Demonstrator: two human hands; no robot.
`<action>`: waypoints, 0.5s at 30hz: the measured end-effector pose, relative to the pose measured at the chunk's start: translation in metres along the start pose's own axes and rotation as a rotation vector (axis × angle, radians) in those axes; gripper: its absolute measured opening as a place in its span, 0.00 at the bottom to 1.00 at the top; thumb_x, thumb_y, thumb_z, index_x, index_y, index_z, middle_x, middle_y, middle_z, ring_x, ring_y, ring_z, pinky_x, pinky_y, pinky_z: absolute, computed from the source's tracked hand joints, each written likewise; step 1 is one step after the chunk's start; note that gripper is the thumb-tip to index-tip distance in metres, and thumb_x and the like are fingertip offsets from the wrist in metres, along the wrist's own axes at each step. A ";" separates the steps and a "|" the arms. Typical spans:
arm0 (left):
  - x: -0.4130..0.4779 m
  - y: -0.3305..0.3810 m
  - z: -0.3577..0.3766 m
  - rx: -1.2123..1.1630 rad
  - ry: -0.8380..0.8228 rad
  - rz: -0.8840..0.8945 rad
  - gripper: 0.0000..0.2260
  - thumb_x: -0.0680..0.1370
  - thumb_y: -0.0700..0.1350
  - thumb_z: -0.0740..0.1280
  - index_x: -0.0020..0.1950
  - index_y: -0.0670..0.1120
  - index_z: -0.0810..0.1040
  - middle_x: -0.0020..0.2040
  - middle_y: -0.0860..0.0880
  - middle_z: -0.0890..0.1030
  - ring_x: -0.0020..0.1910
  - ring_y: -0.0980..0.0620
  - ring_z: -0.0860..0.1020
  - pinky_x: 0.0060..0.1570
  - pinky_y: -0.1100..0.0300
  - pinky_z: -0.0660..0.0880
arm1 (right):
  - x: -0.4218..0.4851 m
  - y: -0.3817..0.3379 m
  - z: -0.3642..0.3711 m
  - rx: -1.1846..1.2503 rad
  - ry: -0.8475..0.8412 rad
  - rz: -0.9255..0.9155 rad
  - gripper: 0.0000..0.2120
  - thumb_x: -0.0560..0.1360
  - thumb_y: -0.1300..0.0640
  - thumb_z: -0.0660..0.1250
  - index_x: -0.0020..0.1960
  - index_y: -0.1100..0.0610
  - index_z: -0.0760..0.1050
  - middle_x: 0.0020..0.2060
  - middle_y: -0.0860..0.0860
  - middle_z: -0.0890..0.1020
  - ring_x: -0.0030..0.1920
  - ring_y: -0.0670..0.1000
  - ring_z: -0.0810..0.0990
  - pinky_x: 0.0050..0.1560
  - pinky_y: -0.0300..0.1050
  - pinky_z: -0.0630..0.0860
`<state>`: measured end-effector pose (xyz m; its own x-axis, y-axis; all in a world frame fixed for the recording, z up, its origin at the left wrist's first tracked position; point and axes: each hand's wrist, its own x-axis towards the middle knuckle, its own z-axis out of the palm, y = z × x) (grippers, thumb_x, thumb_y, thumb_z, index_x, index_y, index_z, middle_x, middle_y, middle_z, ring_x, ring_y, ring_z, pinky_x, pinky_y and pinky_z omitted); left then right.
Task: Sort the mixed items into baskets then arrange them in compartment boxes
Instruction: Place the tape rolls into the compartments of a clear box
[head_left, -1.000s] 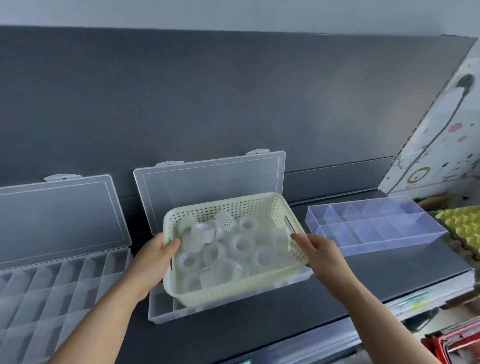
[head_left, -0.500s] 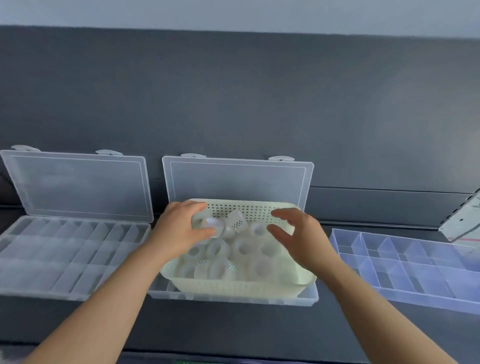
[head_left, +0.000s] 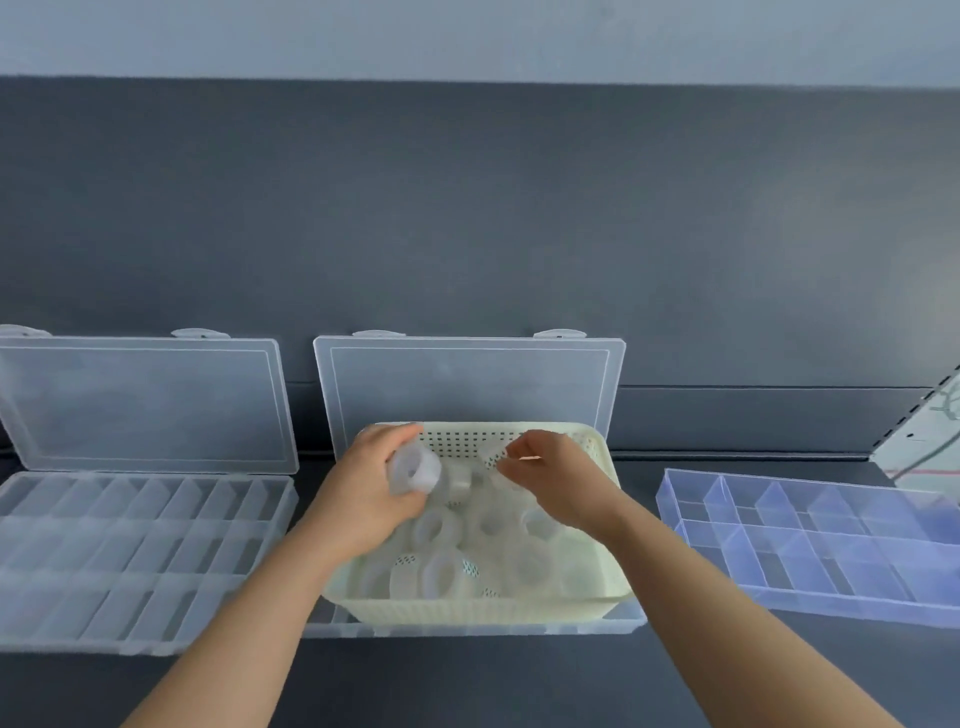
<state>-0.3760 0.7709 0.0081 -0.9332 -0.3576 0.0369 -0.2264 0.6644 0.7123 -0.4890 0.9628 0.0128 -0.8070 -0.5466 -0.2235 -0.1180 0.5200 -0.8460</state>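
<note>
A pale cream perforated basket (head_left: 597, 592) rests on top of the middle clear compartment box (head_left: 467, 379), whose lid stands open behind it. Several clear tape rolls (head_left: 441, 571) lie in the basket. My left hand (head_left: 363, 493) grips one clear tape roll (head_left: 413, 470) lifted above the basket's left side. My right hand (head_left: 550, 483) pinches another small roll (head_left: 492, 456) near the basket's far wall.
An open clear compartment box (head_left: 130, 545) with many cells lies on the left, lid (head_left: 145, 405) upright. A bluish lidless divider tray (head_left: 810, 540) lies on the right. A dark wall panel stands close behind. A white board edge (head_left: 930, 447) leans at far right.
The basket was set down on the middle box. Both hands left its sides and reached in; each has now picked up a tape roll.
</note>
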 end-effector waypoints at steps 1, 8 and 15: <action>-0.002 0.004 0.000 -0.107 0.020 -0.022 0.29 0.71 0.41 0.73 0.69 0.56 0.70 0.64 0.58 0.71 0.60 0.57 0.74 0.56 0.62 0.72 | -0.007 -0.001 -0.008 0.069 0.008 0.005 0.06 0.75 0.52 0.66 0.41 0.52 0.74 0.37 0.47 0.79 0.37 0.52 0.78 0.31 0.39 0.72; -0.002 0.076 0.035 -0.618 -0.003 -0.041 0.26 0.62 0.46 0.78 0.58 0.56 0.78 0.53 0.55 0.83 0.54 0.57 0.80 0.52 0.59 0.77 | -0.071 0.023 -0.084 0.282 0.288 -0.062 0.04 0.76 0.58 0.68 0.47 0.58 0.79 0.43 0.47 0.85 0.45 0.50 0.83 0.50 0.43 0.79; 0.007 0.161 0.133 -0.570 -0.097 0.000 0.19 0.66 0.46 0.79 0.53 0.56 0.78 0.49 0.57 0.83 0.49 0.59 0.81 0.52 0.59 0.78 | -0.086 0.112 -0.169 0.159 0.480 0.040 0.03 0.76 0.57 0.67 0.46 0.57 0.78 0.44 0.52 0.84 0.33 0.50 0.72 0.33 0.43 0.69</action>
<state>-0.4563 0.9624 0.0294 -0.9606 -0.2777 -0.0088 -0.0657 0.1961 0.9784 -0.5303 1.1786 0.0194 -0.9886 -0.1450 -0.0413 -0.0217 0.4077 -0.9129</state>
